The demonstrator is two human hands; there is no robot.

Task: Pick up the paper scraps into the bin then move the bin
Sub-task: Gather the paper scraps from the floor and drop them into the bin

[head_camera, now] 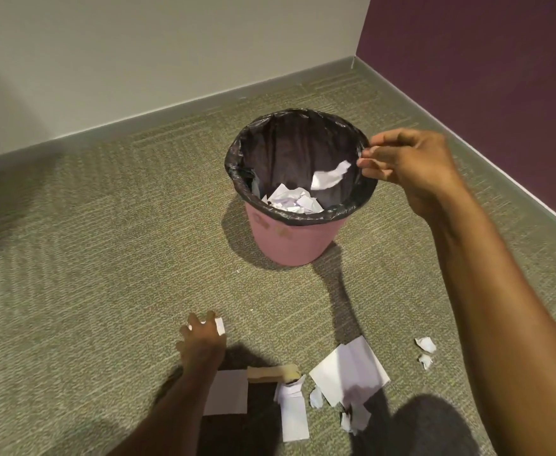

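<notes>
A pink bin (290, 240) with a black liner stands on the carpet, with crumpled white paper (291, 199) at its bottom. My right hand (408, 166) hovers over the bin's right rim, fingers loosely spread and holding nothing. Just below its fingertips a white scrap (331, 175) is in mid-air inside the bin's mouth. My left hand (202, 339) is down on the carpet, its fingers curled round a small white scrap (220, 325). Several white paper pieces lie near me: a flat sheet (349, 370), a rectangle (227, 391), a folded strip (293, 413) and two small crumpled bits (425, 350).
The bin stands near a room corner where a pale wall (138, 60) meets a purple wall (484, 60), with grey skirting along both. A tan cardboard piece (273, 372) lies among the scraps. Dark shadows of my body fall at the bottom edge.
</notes>
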